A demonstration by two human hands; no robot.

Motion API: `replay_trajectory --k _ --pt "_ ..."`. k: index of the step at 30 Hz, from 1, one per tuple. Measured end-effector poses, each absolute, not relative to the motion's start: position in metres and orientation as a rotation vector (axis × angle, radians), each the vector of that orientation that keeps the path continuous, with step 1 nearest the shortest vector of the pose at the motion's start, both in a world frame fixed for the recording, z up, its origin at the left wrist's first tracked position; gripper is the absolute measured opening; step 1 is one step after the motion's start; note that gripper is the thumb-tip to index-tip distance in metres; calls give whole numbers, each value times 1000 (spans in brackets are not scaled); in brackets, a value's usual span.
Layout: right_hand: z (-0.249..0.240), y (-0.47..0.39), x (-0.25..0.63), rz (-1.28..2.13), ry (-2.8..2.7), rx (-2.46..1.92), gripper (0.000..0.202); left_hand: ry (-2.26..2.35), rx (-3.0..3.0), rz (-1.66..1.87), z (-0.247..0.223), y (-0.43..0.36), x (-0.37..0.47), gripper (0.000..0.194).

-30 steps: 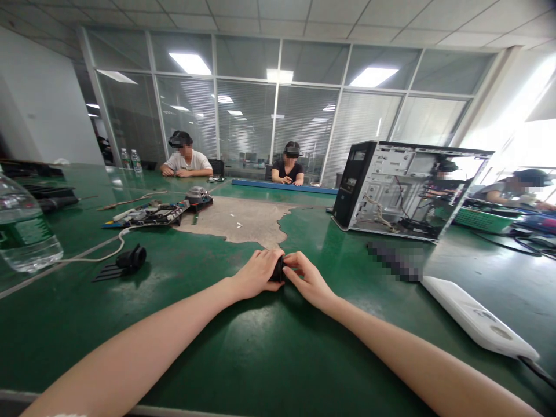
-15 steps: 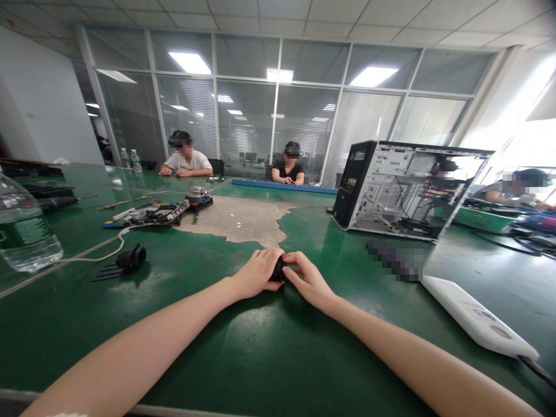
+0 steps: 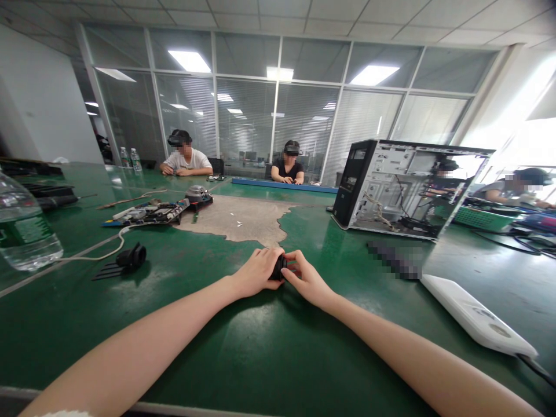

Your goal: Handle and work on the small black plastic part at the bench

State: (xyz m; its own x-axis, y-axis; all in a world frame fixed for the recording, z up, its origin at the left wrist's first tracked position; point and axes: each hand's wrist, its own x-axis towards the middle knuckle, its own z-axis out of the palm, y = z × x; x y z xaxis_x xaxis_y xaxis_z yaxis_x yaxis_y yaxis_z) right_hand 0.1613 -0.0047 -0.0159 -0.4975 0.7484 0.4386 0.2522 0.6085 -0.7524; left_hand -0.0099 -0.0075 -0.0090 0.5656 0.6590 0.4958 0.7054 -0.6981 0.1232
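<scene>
A small black part (image 3: 278,269) is between my two hands, low over the green table (image 3: 260,347). My left hand (image 3: 257,272) wraps round its left side, fingers over the top and thumb below. With thumb and fingertips my right hand (image 3: 307,279) grips its right edge. Much of the part is hidden by my fingers, so its shape cannot be made out. To the left lies another black part (image 3: 130,258) with a round end and flat prongs.
An open computer case (image 3: 391,191) stands at the right, with a white power bank (image 3: 478,313) nearer. A circuit board (image 3: 150,213), a cable and a water bottle (image 3: 28,226) are at the left. Several people sit around the table.
My right thumb and fingers have shifted very slightly on the black part. Both hands otherwise keep their places.
</scene>
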Motion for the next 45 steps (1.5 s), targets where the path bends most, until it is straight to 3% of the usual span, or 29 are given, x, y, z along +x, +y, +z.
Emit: replay_trajectory --k 7,13,24,31,45 --pt "-16 -6 161 614 -2042 -728 12 -1178 -2703 -799 -9 -8 -9 57" --pt "-19 -4 161 703 -2034 -778 26 -1182 -2699 -808 -10 -7 -10 57" --pt "-16 -4 162 633 -2026 -745 13 -1179 -2706 -809 -9 -8 -9 56" --pt "-19 -1 162 770 -2009 -840 27 -1168 -2694 -796 -10 -6 -10 60" --pt "-17 -2 162 707 -1994 -771 15 -1162 -2697 -807 -12 -5 -10 57"
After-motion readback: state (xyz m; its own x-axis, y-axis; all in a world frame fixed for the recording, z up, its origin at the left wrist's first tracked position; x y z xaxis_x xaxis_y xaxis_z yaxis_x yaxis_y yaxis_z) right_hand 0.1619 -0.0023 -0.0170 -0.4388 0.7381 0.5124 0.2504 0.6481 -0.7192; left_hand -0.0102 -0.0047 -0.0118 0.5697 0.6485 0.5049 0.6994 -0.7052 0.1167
